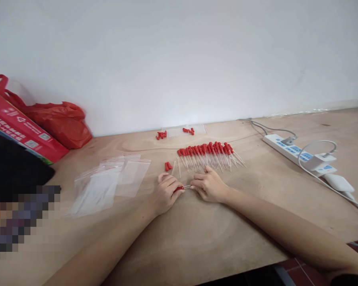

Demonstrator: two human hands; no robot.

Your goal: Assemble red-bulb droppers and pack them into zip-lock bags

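My left hand [167, 193] is closed around a red rubber dropper bulb [179, 188]. From it a thin clear dropper tube [187, 186] runs across to my right hand [208, 186], whose fingertips pinch the other end. How deep the tube sits in the bulb is hidden by the fingers. Just beyond my hands, a row of droppers [205, 153] lies side by side, red bulbs toward the wall and clear tips toward me. Two loose red bulbs [168, 166] and a few bare tubes [179, 167] lie beyond my left hand.
Clear zip bags [98, 186] are spread at the left. More red bulbs [161, 135] and a small bag [197, 128] lie near the wall. A white power strip [298, 153] with plugs and cables is at the right; a red plastic bag [62, 123] stands at the far left.
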